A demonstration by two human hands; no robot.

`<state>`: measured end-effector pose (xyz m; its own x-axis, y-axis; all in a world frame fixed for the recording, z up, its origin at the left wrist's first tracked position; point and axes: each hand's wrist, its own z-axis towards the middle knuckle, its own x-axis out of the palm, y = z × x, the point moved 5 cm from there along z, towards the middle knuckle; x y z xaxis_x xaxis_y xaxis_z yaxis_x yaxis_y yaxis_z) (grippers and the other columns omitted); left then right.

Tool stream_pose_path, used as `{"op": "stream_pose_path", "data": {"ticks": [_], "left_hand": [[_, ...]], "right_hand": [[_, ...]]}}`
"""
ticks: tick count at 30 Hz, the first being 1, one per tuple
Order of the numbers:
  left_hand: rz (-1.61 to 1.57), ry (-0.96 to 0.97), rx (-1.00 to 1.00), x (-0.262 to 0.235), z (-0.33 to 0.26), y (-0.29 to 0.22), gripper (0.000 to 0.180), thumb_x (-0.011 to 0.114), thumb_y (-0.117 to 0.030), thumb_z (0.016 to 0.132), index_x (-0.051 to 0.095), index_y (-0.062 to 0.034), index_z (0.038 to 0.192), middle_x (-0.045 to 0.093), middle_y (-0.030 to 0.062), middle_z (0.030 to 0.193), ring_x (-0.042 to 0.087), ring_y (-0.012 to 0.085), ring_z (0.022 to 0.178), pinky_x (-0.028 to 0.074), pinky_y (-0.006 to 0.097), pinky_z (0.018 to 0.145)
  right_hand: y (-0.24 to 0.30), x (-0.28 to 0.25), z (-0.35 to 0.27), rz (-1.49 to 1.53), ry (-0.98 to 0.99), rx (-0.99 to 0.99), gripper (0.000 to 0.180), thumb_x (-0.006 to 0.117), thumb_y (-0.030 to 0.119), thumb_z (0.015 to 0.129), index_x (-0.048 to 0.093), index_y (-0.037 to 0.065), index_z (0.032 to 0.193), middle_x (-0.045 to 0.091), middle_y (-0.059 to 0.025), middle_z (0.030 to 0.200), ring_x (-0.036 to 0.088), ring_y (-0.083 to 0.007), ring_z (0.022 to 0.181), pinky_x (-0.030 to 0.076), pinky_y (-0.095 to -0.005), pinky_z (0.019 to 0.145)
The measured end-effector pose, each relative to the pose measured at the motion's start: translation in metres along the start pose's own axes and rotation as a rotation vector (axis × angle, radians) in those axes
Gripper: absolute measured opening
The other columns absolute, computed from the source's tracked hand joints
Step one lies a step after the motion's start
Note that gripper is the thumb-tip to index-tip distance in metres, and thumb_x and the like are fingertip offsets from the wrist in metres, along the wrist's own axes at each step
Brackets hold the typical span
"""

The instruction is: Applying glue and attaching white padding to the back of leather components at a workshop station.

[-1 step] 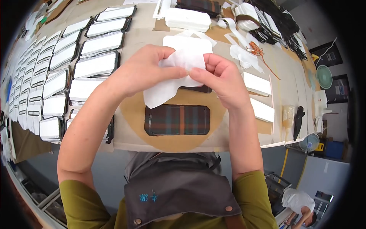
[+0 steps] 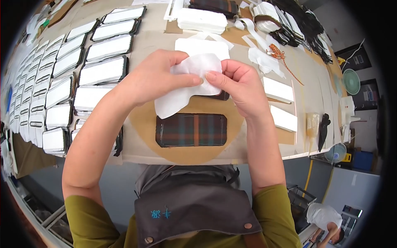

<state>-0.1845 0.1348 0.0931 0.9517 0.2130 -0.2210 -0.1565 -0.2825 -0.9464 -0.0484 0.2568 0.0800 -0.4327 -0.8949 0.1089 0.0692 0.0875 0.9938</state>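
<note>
A thin, soft white sheet [image 2: 175, 99] hangs creased between my two hands, above the far part of a round brown board. My left hand [image 2: 151, 78] pinches it from the left, thumb on top. From the right, my right hand [image 2: 242, 84] pinches the same sheet with thumb and bent fingers. Below them on the board [image 2: 144, 144] lies a dark plaid rectangular panel [image 2: 191, 129] with rounded corners and an orange-brown stripe. Another dark piece [image 2: 223, 96] shows partly under the sheet. Just beyond my hands is a stack of white sheets [image 2: 202, 46].
Rows of white, dark-edged panels [image 2: 103, 70] cover the table's left side. White blocks [image 2: 278, 90] lie at right, near a bottle of yellowish liquid [image 2: 312, 125]. Orange cord [image 2: 277, 52] and a thick white stack [image 2: 202, 20] sit farther back. Another person [image 2: 324, 219] is at lower right.
My thumbs are slightly farther apart on the white sheet. Both hands still hold it, and the plaid panel stays on the board.
</note>
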Motion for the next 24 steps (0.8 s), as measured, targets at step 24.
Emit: {"op": "stream_pose_path", "data": {"ticks": [24], "left_hand": [[0.428,-0.28,-0.002,-0.018,0.024,0.044,0.031,0.077,-0.028,0.085,0.064,0.0006,0.083,0.058,0.0028,0.079,0.05,0.0131,0.076,0.043,0.029,0.072]], "right_hand": [[-0.045,-0.058,-0.006,-0.431,-0.327,0.11,0.02,0.078,0.012,0.085,0.069,0.002,0.1,0.069,0.0005,0.085,0.06,-0.0051,0.078,0.047,-0.0217,0.073]]}}
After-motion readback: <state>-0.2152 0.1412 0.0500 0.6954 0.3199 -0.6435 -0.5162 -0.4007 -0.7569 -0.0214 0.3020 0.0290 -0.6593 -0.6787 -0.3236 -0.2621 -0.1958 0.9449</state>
